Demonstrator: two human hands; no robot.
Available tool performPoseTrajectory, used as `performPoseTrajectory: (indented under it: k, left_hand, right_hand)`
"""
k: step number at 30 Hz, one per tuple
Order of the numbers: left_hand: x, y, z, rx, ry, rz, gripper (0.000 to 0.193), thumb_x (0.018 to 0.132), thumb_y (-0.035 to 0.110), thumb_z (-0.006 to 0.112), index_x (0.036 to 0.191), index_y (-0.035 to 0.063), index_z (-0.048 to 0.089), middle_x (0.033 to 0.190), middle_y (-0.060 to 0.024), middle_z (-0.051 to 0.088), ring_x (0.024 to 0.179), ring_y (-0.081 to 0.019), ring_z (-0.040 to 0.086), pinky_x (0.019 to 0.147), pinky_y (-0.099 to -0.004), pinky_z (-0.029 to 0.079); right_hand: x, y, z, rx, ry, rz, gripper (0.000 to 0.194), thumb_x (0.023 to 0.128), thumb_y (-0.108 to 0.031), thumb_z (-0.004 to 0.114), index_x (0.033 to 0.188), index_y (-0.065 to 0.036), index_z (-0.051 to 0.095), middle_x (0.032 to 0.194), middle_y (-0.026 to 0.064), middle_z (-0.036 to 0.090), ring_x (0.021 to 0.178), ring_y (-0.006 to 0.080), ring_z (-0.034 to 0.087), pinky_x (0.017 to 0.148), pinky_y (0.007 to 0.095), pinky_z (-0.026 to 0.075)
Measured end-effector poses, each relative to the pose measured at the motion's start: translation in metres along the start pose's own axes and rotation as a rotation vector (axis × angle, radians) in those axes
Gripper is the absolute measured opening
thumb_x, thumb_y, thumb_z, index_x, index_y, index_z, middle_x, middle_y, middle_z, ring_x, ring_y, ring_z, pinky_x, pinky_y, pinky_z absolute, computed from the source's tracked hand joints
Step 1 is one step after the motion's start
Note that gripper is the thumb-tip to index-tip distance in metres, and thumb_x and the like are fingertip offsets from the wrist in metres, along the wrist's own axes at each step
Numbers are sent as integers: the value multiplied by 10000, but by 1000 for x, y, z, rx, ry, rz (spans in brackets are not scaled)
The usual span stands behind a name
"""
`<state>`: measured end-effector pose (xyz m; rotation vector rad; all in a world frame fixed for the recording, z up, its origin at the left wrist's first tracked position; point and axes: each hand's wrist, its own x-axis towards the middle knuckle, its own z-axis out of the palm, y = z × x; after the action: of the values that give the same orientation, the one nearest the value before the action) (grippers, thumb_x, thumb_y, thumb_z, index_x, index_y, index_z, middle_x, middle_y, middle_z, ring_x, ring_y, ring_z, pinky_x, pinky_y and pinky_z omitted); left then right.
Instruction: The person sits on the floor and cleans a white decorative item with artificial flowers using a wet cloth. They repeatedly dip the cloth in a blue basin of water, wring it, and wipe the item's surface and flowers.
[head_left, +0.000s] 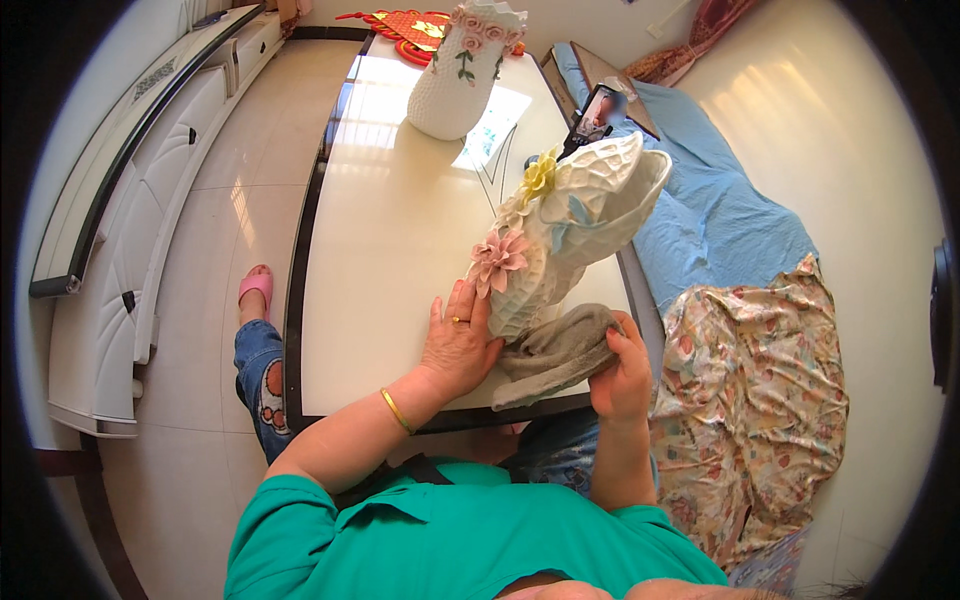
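Observation:
A white ceramic vase (525, 292) with a scalloped, open mouth leans to the upper right over the table. Raised pink, yellow and pale blue decorations cover its side. My left hand (461, 345) lies against its lower left side, fingers below the pink flower, and seems to steady it. Between my right thumb and fingers, my right hand (622, 367) pinches the edge of a grey-brown cloth (562, 349). The cloth is bunched against the vase's lower end, whose base is partly hidden by the cloth and my left hand.
Farther back on the glossy white table (375, 300) stands a second white vase (454, 97) with pink roses, beside a red and gold ornament (405, 30). A phone on a holder (596, 116) is behind the leaning vase. Fabric-covered seating (720, 210) runs along the right, a white cabinet (165, 172) along the left.

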<state>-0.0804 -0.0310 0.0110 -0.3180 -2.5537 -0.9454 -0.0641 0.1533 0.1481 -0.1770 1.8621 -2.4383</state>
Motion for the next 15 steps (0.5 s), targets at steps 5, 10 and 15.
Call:
performPoseTrajectory:
  k: [5, 10, 15]
  left_hand:
    - [1, 1, -7, -53, -13, 3, 1014, 719, 173, 737, 1514, -40, 144, 1566, -213, 173, 1362, -366, 308, 1024, -502, 327]
    - [1, -2, -5, -42, 2, 22, 871, 719, 64, 628, 1467, -94, 210, 1496, -256, 244, 1320, -406, 329, 1024, -498, 332]
    - [0, -3, 1, -54, 29, 27, 822, 725, 66, 603, 1447, -93, 243, 1502, -251, 237, 1334, -406, 319, 1019, -517, 328]
  right_hand:
    - [19, 15, 21, -91, -57, -195, 396, 917, -117, 483, 1273, 55, 480, 1179, 127, 595, 1072, 213, 588, 940, 331, 460]
    - [33, 37, 44, -1528, -64, -767, 460, 798, -113, 645, 1243, -13, 589, 1140, 186, 499, 1004, 364, 525, 874, 435, 472]
    - [40, 33, 47, -1713, -76, -683, 440, 803, -118, 666, 1226, -20, 599, 1015, 146, 550, 913, 333, 579, 758, 414, 516]
